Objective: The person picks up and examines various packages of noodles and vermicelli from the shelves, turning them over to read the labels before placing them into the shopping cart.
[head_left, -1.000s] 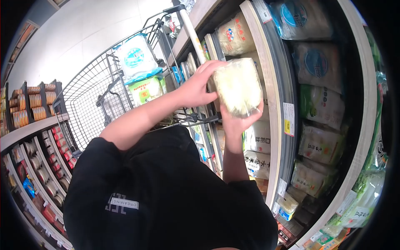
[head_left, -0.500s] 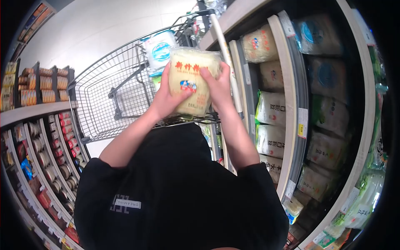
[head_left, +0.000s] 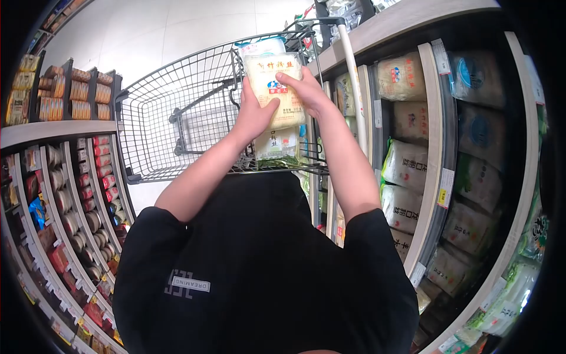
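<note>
Both hands hold a pale noodle package (head_left: 277,66) with red print and a blue-and-red logo, over the near end of a wire shopping cart (head_left: 171,106). My left hand (head_left: 252,115) grips its left side, the thumb lying on the front. On the other side, my right hand (head_left: 306,93) has its thumb pressed on the front near the logo. Below the held package, a white and green package (head_left: 277,146) shows in the cart. Behind it is a white and blue package (head_left: 262,46), partly hidden.
At the right, a shelf (head_left: 432,165) holds several noodle packages. Canned and boxed goods fill the left shelf (head_left: 65,133). The cart's white handle bar (head_left: 355,76) stands right of my right hand. Pale floor tiles (head_left: 177,20) lie beyond the cart.
The held package has moved slightly right and its face shows more fully. The white and green package below it has come into clearer view. The cart and shelves have shifted right in the view.
</note>
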